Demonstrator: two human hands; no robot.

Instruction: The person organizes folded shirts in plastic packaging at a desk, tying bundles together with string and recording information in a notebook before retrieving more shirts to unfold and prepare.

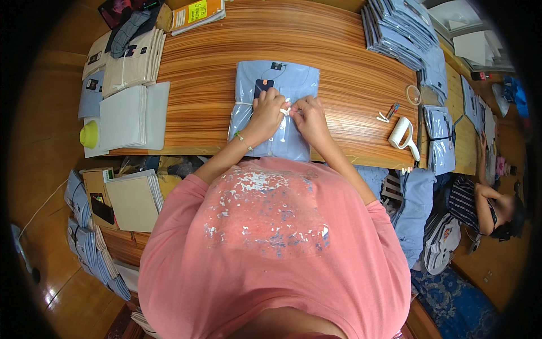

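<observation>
A packet of folded light blue shirts [293, 73] in clear plastic lies on the wooden table in front of me. A dark hang tag [263, 86] shows near its top, beside the fingers. Around the packet's middle runs a white strip [241, 103], and its ends come together between my hands. My left hand [267, 116] rests over the packet with its fingers closed on the white strip. Close by on the right, my right hand [310, 117] pinches the same strip. Exactly how the ends cross is hidden by the fingers.
White cardboard sheets [124, 118] and beige bundles [138, 65] lie at left by a yellow-green cup [88, 135]. On the right are a lint roller [402, 134], a tape roll [413, 95] and stacked blue shirt packets [395, 34]. Another person [480, 203] sits at far right.
</observation>
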